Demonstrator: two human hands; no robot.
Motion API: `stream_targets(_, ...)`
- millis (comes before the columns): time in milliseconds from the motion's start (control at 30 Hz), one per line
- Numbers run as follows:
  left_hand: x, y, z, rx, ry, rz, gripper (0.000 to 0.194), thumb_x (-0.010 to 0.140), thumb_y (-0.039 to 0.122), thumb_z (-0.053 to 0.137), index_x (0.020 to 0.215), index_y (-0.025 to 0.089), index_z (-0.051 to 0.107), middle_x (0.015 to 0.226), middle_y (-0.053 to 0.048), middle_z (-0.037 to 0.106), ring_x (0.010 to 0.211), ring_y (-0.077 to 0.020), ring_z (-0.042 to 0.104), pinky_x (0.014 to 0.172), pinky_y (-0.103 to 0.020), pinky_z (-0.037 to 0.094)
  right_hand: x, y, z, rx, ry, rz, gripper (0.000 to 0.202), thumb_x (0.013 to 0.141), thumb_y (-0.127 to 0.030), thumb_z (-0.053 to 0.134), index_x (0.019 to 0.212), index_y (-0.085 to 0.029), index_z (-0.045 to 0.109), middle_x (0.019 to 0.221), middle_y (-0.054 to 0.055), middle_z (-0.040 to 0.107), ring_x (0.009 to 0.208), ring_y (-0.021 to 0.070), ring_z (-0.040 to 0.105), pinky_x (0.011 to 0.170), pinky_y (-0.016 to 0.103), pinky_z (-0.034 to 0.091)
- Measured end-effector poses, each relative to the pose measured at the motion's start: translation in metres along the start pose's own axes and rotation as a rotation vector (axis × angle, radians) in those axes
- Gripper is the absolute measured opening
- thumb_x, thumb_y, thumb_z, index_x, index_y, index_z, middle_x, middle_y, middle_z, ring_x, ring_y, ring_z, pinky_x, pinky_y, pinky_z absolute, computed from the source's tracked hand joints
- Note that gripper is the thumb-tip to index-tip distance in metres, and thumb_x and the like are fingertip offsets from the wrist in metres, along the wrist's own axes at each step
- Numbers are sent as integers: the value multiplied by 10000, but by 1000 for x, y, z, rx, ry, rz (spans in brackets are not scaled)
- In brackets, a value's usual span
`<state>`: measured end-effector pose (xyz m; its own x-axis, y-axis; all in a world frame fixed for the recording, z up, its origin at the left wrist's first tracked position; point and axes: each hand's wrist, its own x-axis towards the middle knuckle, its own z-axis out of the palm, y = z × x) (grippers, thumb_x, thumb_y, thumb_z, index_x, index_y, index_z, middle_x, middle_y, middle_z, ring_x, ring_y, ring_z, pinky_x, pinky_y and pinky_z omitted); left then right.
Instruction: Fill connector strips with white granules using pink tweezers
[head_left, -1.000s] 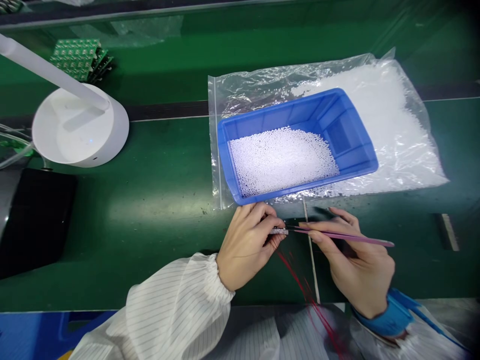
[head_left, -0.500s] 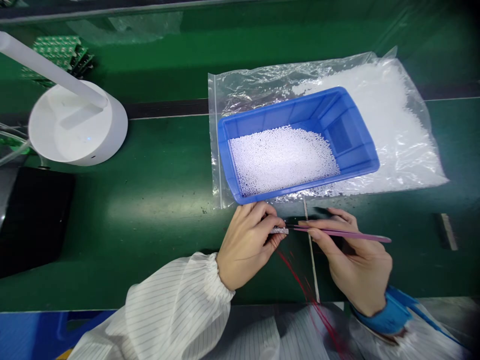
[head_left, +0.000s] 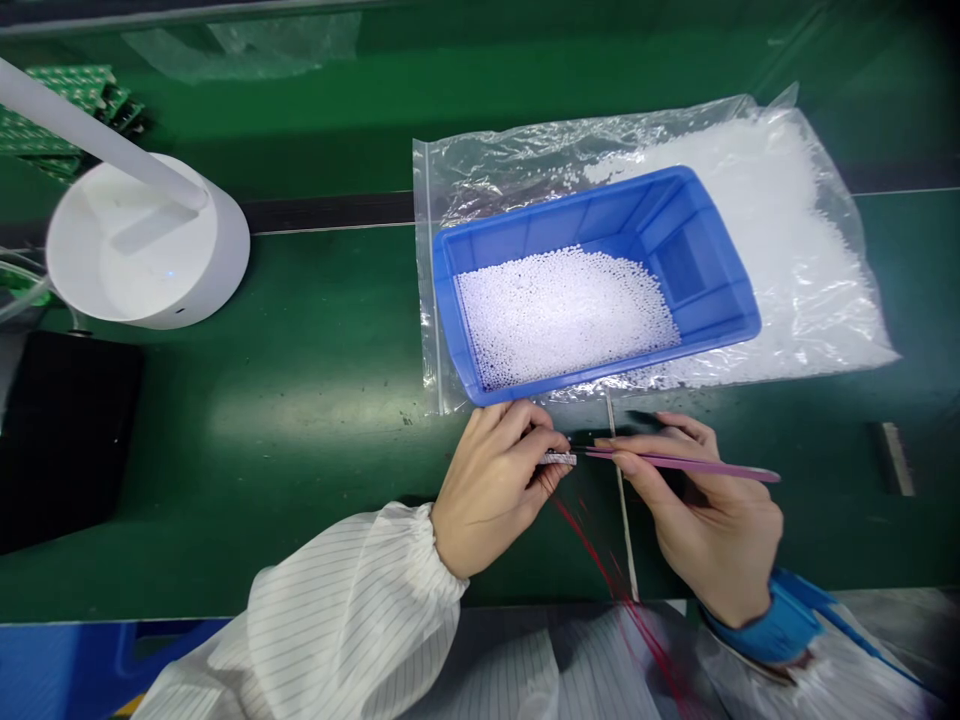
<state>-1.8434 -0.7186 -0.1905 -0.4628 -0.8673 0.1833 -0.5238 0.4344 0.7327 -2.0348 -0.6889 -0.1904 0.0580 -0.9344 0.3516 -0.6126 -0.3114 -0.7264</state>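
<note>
My left hand (head_left: 499,490) is closed, its thumb and fingers pinching a small, pale, narrow strip (head_left: 559,459) whose far part is hidden. In my right hand (head_left: 716,520) are pink tweezers (head_left: 697,464), held between thumb and fingers. Their dark tips point left and meet the end of the strip, or come very close to it; I cannot tell which. Thin red wires (head_left: 592,548) trail from below my left hand toward my lap. Just beyond my hands is a blue bin (head_left: 600,382), partly filled with small white beads (head_left: 562,315).
The bin stands on a clear zip bag (head_left: 810,240) of white beads. A thin pale stick (head_left: 626,525) lies between my hands. At right is a small grey bar (head_left: 896,460). A white lamp (head_left: 210,265), a black box (head_left: 67,430) and green circuit boards (head_left: 60,110) are at left.
The view has shifted slightly, so the lamp and circuit boards appear further left. Both hands keep nearly the same pose, with the tweezers at the strip's end.
</note>
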Motion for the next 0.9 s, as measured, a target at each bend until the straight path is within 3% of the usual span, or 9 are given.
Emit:
stream_targets(567,1,0,-1,7,-15,12,43,905,157,600,922,149,639,938,-49,605,901,-194,514,763,-333,426,7,-15,-6,-123,-95,-123,198,835,-84,662,984,-215,644,877,-10,743,749,154,680,953,438,434)
stream_targets(900,1,-1,0,11,-14,21,53,921,181,582,929,165,633,937,-48,610,902,-195,516,765,-337,436,6,-16,-8,-97,-81,-84,207,840,-110,662,986,-256,650,883,-29,741,739,161,679,956,460,448)
